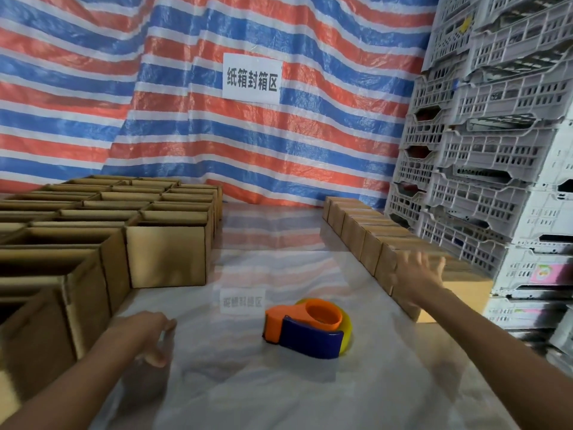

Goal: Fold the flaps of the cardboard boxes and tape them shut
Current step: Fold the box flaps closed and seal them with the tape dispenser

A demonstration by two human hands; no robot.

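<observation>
Noting positions: tape dispenser lies on the desk at centre, between both hands and touching neither. Open boxes packed in a block at 9 to 10 o'clock, flaps up, mouths facing the ceiling. Closed boxes in a single row at 2 o'clock. Left hand rests on the desk at 8 o'clock, fingers loosely curled, nothing seen in it. Right hand at 3 o'clock, fingers spread wide and blurred, holds nothing, over the nearest closed box; contact cannot be told. Risks, as judged: the spread right hand could nudge that end box out of line, since it sits last in the row with no neighbour on its near side. The desk cover looks glossy, so a box may slide when tape is pressed along it. The open block is tight, so drawing one box out may drag its neighbours. Dispenser lies on its side, core opening upward; long axis runs about 9 to 3 o'clock, orange end at 9, yellow roll at 3. Blade end not discernible. Closed row's long axis runs about 5 to 11 o'clock.
</observation>
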